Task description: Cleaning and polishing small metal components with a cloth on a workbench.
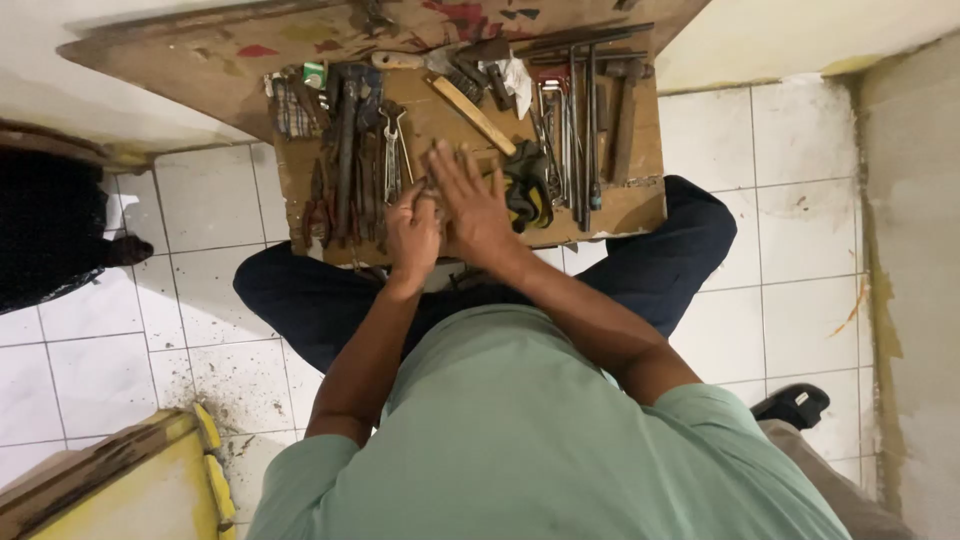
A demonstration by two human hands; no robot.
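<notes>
Head view: at frame centre the left hand [413, 236] curls closed beside the flat, open right hand [472, 203], both over the wooden surface [640, 205]; wrenches [393, 152] lie just above, a small green package [315, 74] upper left.

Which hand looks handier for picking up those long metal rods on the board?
Probably the right hand: it lies open and flat nearer the long metal rods, while the left hand sits curled farther away, by the wrenches.

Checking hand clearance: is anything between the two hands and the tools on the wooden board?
Nothing visible. The left hand and right hand are pressed together directly over the worn brown wooden board, above the silver metal wrenches; what lies under the palms is hidden.
</notes>
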